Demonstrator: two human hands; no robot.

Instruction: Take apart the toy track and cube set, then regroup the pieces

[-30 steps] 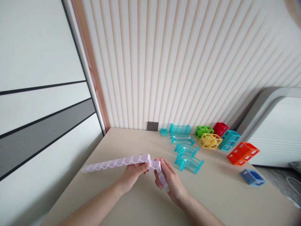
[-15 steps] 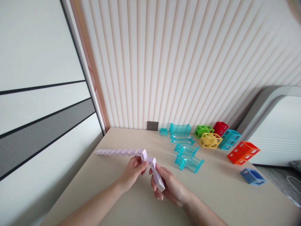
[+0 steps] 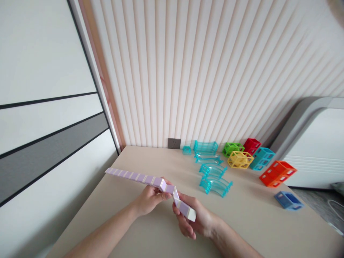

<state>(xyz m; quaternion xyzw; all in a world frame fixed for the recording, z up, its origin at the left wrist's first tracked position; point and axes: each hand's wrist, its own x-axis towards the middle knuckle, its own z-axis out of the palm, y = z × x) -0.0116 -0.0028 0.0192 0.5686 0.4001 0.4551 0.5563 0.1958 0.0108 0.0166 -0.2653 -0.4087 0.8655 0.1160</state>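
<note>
A long purple-and-white snake puzzle is held above the table. Its straight part stretches to the left, and it bends in a zigzag between my hands. My left hand is closed around it near the first bend, thumb along its front side. Closed on the short right-hand section is my right hand, with the white end piece showing past the thumb and fingers. Some of the fingers of both hands are hidden behind the puzzle.
Clear teal track pieces lie in a row toward the wall. Right of them stand green, yellow, red, teal, orange-red and blue frame blocks. A dark wall socket sits behind the table.
The snake puzzle has rolled over so its broad purple faces show, and its long part now slopes down to the right. The right-hand end has swung slightly right with my right hand.
</note>
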